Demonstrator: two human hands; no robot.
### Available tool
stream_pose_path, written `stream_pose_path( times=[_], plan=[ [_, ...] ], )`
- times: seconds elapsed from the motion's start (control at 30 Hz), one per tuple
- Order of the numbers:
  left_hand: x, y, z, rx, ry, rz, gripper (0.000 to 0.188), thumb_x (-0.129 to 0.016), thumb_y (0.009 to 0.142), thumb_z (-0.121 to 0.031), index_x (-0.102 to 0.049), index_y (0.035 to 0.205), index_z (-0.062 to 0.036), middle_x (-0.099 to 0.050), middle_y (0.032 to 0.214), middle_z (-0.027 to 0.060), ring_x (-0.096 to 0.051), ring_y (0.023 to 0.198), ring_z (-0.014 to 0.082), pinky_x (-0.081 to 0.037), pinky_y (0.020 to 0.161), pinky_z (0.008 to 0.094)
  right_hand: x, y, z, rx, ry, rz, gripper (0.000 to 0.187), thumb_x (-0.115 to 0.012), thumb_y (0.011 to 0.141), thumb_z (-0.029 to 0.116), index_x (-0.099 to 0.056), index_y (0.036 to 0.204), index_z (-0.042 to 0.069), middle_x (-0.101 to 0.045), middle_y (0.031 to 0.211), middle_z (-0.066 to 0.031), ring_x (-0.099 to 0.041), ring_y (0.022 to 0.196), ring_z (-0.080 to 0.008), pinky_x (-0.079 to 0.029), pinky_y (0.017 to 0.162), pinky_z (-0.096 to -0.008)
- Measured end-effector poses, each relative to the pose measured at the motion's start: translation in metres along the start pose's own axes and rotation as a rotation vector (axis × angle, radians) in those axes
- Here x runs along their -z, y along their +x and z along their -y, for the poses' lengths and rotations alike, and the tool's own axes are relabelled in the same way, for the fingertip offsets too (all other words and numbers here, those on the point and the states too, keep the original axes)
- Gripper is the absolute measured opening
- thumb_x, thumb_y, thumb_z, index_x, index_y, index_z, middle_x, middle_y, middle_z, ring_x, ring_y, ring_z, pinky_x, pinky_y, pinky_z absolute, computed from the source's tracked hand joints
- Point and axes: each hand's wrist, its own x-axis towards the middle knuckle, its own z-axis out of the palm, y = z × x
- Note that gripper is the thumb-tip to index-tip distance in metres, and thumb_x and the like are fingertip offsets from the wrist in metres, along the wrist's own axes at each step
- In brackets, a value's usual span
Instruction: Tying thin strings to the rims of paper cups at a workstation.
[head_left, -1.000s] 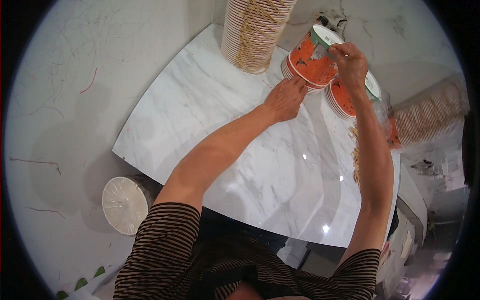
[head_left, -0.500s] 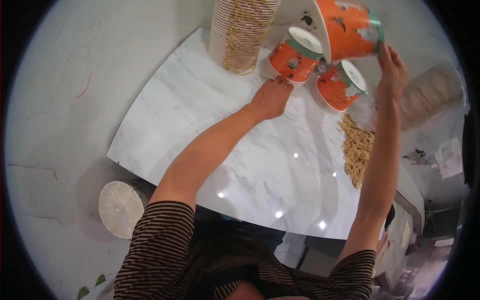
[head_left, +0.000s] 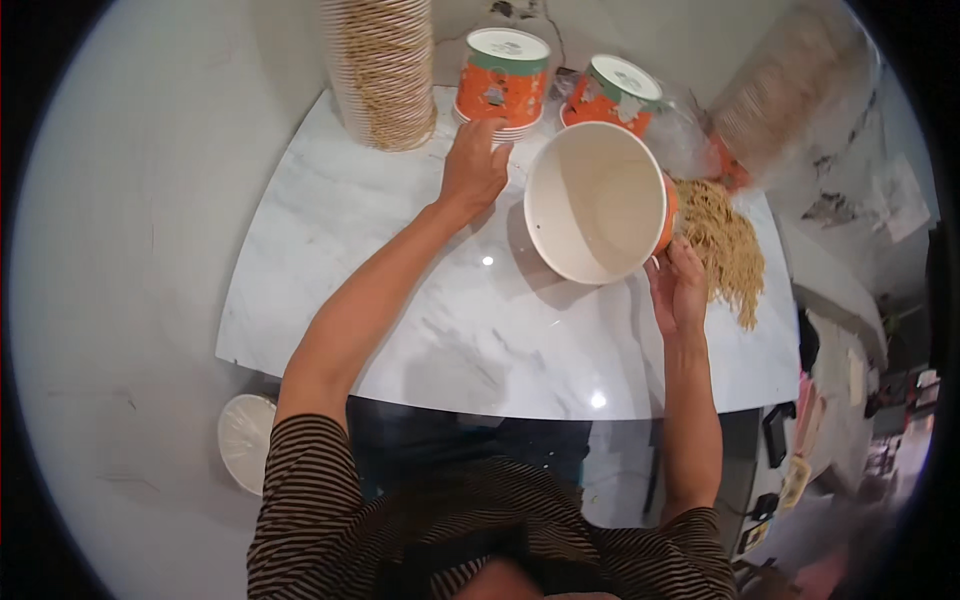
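Note:
My right hand (head_left: 680,284) grips a large paper bucket (head_left: 597,215) by its orange outer side, near the base. The bucket is tilted so its wide mouth faces me, and the white inside shows nothing in it. At the back, my left hand (head_left: 476,172) reaches to the lower rim of an upside-down stack of orange and green paper buckets (head_left: 503,85); its thumb stands apart from the fingers. Whether the fingertips press on that rim is hard to tell. A second upside-down orange bucket stack (head_left: 615,95) stands just behind the held bucket.
A tall stack of white-rimmed buckets (head_left: 380,70) with tan strands down its side stands at back left. Tan stringy strands (head_left: 725,250) lie heaped at the right of the marble-patterned table (head_left: 440,350). A plastic-wrapped stack (head_left: 790,85) leans behind; a round white wrapped thing (head_left: 246,440) sits below left.
My right hand has brought the bucket from the back right toward me, turning its mouth to face me. My left hand stays by the upside-down stack. The whole view has shifted.

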Motion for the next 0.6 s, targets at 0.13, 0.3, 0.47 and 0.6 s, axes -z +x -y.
stream_pose_path(
  times=[0.13,0.3,0.47,0.6],
  plan=[
    [0.043,-0.010,-0.069,0.005,-0.230,0.056,0.029,-0.065,0.094,-0.004,-0.061,0.123,0.0001,-0.066,0.117,0.0174,-0.062,0.107,0.0370,-0.051,0.094,0.0445,0.011,-0.015,-0.006,-0.115,0.023,-0.042,0.031,-0.051,0.109,0.024,-0.061,0.127,0.002,-0.067,0.123,-0.0071,-0.064,0.111,-0.0155,-0.056,0.095,-0.0332],
    [0.084,-0.038,-0.136,-0.346,-0.141,0.233,0.049,-0.078,0.090,-0.022,-0.062,0.130,-0.0002,-0.066,0.126,0.0188,-0.063,0.117,0.0372,-0.048,0.103,0.0455,0.007,-0.025,-0.020,-0.250,0.239,-0.057,0.029,-0.051,0.110,0.022,-0.059,0.129,0.001,-0.068,0.124,-0.0095,-0.068,0.108,-0.0176,-0.059,0.090,-0.0307],
    [0.087,-0.049,-0.176,-0.340,-0.041,0.290,0.059,-0.086,0.080,-0.020,-0.063,0.131,-0.0017,-0.070,0.114,0.0133,-0.065,0.107,0.0358,-0.049,0.100,0.0468,-0.024,-0.050,-0.034,-0.348,0.207,-0.058,0.035,-0.049,0.111,0.021,-0.058,0.129,-0.007,-0.068,0.129,-0.0170,-0.070,0.115,-0.0256,-0.059,0.101,-0.0403],
    [0.085,-0.049,-0.178,-0.381,-0.047,0.345,0.043,-0.081,0.081,-0.013,-0.068,0.120,-0.0013,-0.067,0.086,0.0090,-0.065,0.086,0.0289,-0.048,0.098,0.0464,-0.042,-0.078,-0.026,-0.498,0.044,0.011,0.033,-0.053,0.110,0.023,-0.060,0.122,-0.007,-0.068,0.123,-0.0163,-0.071,0.107,-0.0239,-0.061,0.096,-0.0382]
  ],
)
